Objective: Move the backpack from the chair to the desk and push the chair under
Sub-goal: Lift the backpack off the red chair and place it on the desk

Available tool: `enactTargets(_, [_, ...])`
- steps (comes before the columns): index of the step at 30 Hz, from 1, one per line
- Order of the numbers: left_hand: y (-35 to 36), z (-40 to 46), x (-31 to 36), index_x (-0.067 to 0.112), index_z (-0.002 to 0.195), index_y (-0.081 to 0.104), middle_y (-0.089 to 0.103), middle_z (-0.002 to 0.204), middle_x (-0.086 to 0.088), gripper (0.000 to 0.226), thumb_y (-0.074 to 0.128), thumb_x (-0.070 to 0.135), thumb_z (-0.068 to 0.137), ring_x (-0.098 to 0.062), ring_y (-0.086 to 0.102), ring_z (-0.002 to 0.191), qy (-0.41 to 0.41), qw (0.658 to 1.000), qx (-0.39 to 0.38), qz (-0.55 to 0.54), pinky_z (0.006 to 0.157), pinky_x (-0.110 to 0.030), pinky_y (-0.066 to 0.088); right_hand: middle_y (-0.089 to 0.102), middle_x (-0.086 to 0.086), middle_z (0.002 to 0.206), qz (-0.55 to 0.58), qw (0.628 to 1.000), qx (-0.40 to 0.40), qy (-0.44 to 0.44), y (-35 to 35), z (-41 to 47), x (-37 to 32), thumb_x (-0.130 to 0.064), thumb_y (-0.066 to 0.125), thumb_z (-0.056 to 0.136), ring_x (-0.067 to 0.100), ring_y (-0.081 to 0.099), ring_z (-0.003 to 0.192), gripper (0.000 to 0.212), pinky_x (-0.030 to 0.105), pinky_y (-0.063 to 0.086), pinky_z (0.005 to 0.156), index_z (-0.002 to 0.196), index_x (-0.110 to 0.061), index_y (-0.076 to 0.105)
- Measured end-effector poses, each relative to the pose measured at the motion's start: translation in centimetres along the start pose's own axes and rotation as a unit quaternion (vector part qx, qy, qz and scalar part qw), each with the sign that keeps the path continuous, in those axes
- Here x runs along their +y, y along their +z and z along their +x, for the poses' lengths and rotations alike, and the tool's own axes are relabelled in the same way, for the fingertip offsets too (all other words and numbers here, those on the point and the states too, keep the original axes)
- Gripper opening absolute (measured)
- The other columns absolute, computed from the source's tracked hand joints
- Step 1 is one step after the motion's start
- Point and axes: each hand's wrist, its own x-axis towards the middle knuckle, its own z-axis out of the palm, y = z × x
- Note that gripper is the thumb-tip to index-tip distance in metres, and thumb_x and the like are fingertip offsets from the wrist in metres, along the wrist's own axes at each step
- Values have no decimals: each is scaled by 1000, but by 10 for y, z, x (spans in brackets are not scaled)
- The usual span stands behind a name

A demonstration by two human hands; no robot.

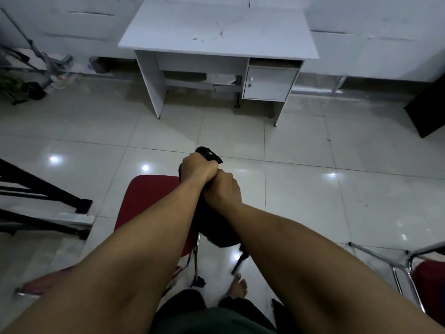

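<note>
A black backpack [218, 231] hangs in front of me, held by its top handle [209, 153]. My left hand [198, 168] is shut on the handle, and my right hand [222, 190] grips the bag just below it, touching the left hand. Most of the bag is hidden behind my forearms. Its bottom hangs past the right edge of the red chair seat [149, 201], which lies below my left arm. The white desk [216, 32] stands against the far wall, its top bare, with an open knee space on the left side.
The desk has a small cupboard [269, 83] at lower right. A second red chair [426, 278] with chrome legs stands at right. A black stair railing [43, 196] runs along the left. Cables and clutter [36, 75] lie at far left. A dark box [426, 109] is at far right.
</note>
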Motion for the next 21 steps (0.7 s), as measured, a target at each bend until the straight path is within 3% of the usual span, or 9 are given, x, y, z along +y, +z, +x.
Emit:
enactTargets(4, [26, -1, 39, 17, 74, 63, 68, 76, -3, 25, 59, 40, 84, -22, 67, 68, 39, 995, -35, -84, 75, -34, 57, 68, 13, 97, -18, 998, 61, 6, -44, 26, 32, -11, 48, 92, 34, 65, 90, 19, 42, 53, 74, 101, -10, 64])
enactTargets(7, [43, 1, 61, 24, 77, 63, 70, 81, 2, 34, 50, 54, 83, -20, 67, 79, 123, 984, -67, -109, 77, -37, 54, 63, 8, 83, -13, 991, 126, 31, -85, 53, 57, -5, 50, 88, 32, 63, 80, 14, 37, 47, 66, 91, -11, 62])
enactTargets(10, [55, 18, 65, 32, 87, 54, 63, 88, 6, 9, 52, 37, 80, -16, 60, 82, 237, 969, 21, -59, 67, -32, 46, 55, 4, 75, -21, 987, 158, 32, -119, 77, 80, 0, 49, 80, 30, 56, 73, 20, 36, 45, 64, 89, -12, 62])
enactTargets(12, [59, 40, 66, 27, 111, 49, 55, 115, -1, 36, 60, 19, 77, -22, 54, 103, 242, 969, 60, 7, 80, -36, 49, 60, 5, 76, -23, 985, 167, 21, -136, 92, 87, 3, 49, 78, 30, 58, 73, 28, 37, 50, 66, 93, -13, 65])
enactTargets(15, [70, 90, 98, 21, 144, 36, 35, 147, -9, 73, 67, 4, 80, -29, 39, 130, 213, 974, -3, 79, 104, -43, 43, 68, 6, 83, -24, 982, 188, 9, -161, 136, 98, 4, 51, 77, 27, 58, 73, 35, 33, 49, 67, 97, -17, 69])
enactTargets(18, [82, 146, 143, 21, 144, 42, 47, 144, -10, 61, 68, 11, 89, -32, 48, 128, 236, 962, -98, 96, 105, -45, 43, 70, 4, 86, -25, 978, 205, 7, -186, 190, 106, 4, 52, 76, 27, 60, 75, 38, 29, 42, 66, 99, -20, 71])
enactTargets(21, [95, 183, 182, 19, 123, 52, 64, 122, -12, 29, 62, 22, 96, -31, 60, 104, 227, 962, -126, 85, 84, -38, 50, 73, 4, 94, -15, 978, 208, 28, -208, 232, 112, 2, 54, 77, 28, 66, 85, 40, 32, 50, 72, 103, -23, 72])
